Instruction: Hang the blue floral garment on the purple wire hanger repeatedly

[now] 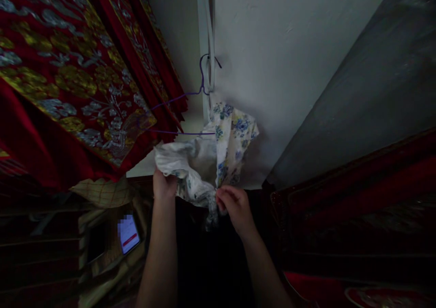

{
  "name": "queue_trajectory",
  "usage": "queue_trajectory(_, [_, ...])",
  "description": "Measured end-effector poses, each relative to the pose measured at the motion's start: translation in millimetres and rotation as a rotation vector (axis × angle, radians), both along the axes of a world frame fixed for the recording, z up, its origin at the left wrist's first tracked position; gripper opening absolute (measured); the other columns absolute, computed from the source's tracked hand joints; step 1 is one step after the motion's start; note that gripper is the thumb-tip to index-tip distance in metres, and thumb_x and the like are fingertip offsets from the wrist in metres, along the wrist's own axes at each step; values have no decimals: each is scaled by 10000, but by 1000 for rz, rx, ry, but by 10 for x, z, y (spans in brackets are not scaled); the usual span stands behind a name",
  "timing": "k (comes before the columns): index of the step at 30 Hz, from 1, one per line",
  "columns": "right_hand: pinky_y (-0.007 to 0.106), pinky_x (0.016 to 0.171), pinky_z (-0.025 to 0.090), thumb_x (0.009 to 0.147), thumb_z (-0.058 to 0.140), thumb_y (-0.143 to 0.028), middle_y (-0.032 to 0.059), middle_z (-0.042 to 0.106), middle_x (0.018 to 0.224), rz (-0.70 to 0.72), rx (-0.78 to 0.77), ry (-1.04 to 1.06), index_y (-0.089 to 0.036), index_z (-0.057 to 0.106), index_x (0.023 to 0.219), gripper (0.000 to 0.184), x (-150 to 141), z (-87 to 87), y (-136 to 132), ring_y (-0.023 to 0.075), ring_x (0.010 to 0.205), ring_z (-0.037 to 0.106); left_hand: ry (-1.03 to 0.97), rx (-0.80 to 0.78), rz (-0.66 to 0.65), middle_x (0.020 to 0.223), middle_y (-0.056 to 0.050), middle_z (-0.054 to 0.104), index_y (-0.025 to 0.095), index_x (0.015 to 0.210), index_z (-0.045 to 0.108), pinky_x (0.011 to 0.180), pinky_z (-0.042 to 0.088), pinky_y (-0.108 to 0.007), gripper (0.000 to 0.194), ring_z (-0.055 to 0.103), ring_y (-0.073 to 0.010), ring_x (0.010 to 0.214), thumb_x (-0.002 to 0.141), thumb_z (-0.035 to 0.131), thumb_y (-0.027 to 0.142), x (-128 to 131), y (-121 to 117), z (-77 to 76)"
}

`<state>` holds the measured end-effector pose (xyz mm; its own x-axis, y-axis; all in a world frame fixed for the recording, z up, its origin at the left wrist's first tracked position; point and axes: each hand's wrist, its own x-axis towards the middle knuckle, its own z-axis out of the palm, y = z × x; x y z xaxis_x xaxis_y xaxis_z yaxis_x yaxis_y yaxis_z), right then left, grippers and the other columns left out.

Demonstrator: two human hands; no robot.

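A white garment with blue and yellow flowers point(235, 137) hangs by one shoulder on the right arm of a purple wire hanger point(184, 97). The hanger's left arm is bare, and its hook is caught on a pale strap point(210, 35) by the wall. My left hand point(164, 184) is inside or under the garment's loose left part, its fingers mostly covered by cloth. My right hand point(233, 203) pinches the garment's edge low at the centre, thumb and fingertips together. Below that pinch the cloth hangs bunched.
Red cloth embroidered in gold and silver point(81, 72) hangs at the upper left, close to the hanger. A lit phone point(128, 234) lies on a wooden surface at the lower left. Dark red fabric point(357, 176) is at the right, below the grey-white wall point(289, 49).
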<state>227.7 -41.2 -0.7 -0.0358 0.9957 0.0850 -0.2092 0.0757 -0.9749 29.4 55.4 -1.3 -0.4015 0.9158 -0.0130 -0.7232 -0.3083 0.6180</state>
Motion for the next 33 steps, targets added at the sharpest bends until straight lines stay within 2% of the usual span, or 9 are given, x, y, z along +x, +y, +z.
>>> queue_trajectory(4, [245, 485, 319, 803, 665, -483, -33, 459, 486, -9, -22, -131, -197, 563, 560, 389, 4, -115, 66, 108, 473, 419, 24, -56, -34, 570, 63, 550, 197, 620, 431, 562, 458, -192, 395, 562, -101, 547, 588, 823, 168, 350, -243, -95])
queue_trajectory(8, [279, 732, 491, 845, 670, -600, 20, 650, 780, -197, 87, -106, -205, 666, 817, 396, 80, -161, 145, 178, 777, 608, 165, 30, -207, 579, 75, 420, 213, 645, 320, 532, 403, -190, 494, 473, -86, 535, 667, 813, 237, 654, -489, 257])
queue_trajectory(13, [415, 1051, 487, 867, 631, -677, 95, 681, 1257, 124, 201, 89, -248, 643, 1253, 578, 138, -5, 100, 270, 1233, 602, 719, 209, -366, 630, 44, 407, 226, 683, 407, 559, 393, -252, 399, 427, -121, 567, 830, 761, 337, 910, -775, 619])
queue_trajectory(16, [374, 959, 542, 751, 833, -387, 68, 712, 1199, 195, 201, -4, -248, 643, 1255, 556, 195, 178, 71, 252, 1115, 667, 906, 372, -270, 1010, -70, 632, 255, 1001, 586, 872, 496, -349, 263, 614, -228, 972, 960, 585, 514, 890, -775, 637])
queue_trajectory(19, [290, 728, 552, 664, 803, -160, 19, 745, 930, 233, 234, -178, -206, 718, 1050, 399, 341, 438, 127, 194, 801, 675, 1052, 515, -324, 1402, -140, 542, 250, 1311, 547, 1118, 383, -403, 557, 488, -291, 1335, 994, 357, 666, 747, -628, 517])
queue_trajectory(22, [218, 515, 403, 658, 692, -124, -34, 609, 597, 273, 329, -312, -180, 674, 666, 59, 555, 735, 310, 123, 543, 511, 1271, 514, -660, 1157, -130, 671, 202, 1146, 650, 971, 471, -380, 628, 622, -281, 1088, 994, 291, 694, 570, -458, 303])
queue_trajectory(24, [217, 516, 367, 662, 612, -107, -35, 567, 556, 188, 426, -357, -182, 636, 582, 113, 660, 895, 517, 118, 536, 485, 1418, 455, -792, 884, -76, 681, 180, 919, 675, 788, 490, -329, 582, 629, -230, 826, 997, 358, 663, 460, -386, 166])
queue_trajectory(29, [269, 736, 477, 728, 583, -113, 3, 732, 931, -168, 574, -289, -239, 746, 984, 329, 548, 886, 1293, 165, 795, 627, 1570, 226, -531, 658, 28, 539, 170, 813, 634, 589, 365, -247, 391, 488, -137, 603, 965, 560, 522, 172, -349, 76])
queue_trajectory(33, [262, 703, 453, 850, 603, -232, -13, 687, 718, -203, 394, -330, -217, 729, 852, 127, 392, 588, 1782, 163, 712, 613, 1560, 134, -332, 643, 24, 551, 182, 779, 643, 581, 366, -245, 350, 510, -155, 606, 944, 596, 486, -154, -349, 159])
